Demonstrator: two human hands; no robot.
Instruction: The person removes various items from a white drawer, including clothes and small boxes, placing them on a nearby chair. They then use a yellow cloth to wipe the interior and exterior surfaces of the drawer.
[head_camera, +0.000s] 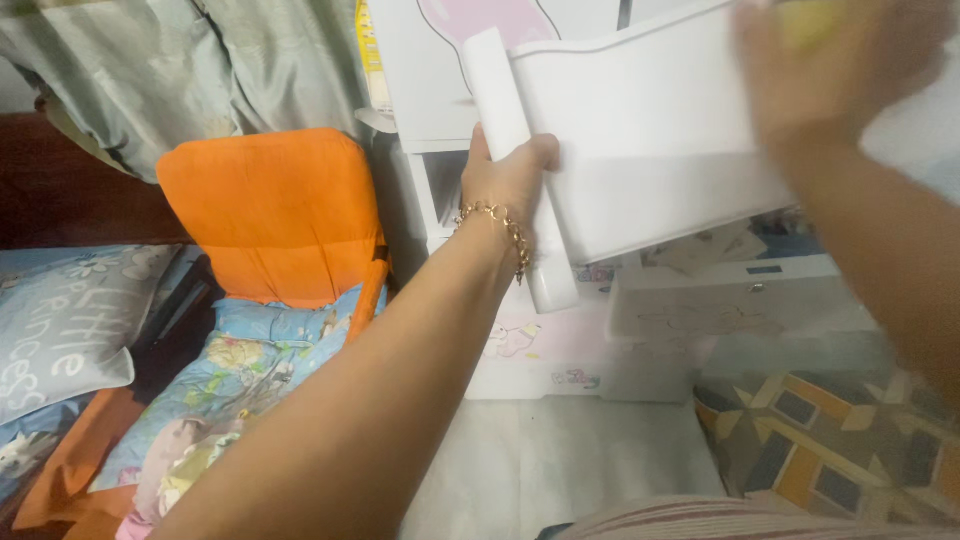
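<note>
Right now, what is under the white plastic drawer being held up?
Under the white plastic drawer, gripped by the left hand, sits another pulled-out white drawer of the cabinet. Its contents are blurred; the raised drawer covers the cabinet behind.

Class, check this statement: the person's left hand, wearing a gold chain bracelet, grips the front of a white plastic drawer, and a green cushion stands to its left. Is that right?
Not quite. The head view shows the cushion is orange, not green. The left hand, with its gold chain bracelet, does grip the white plastic drawer.
</note>
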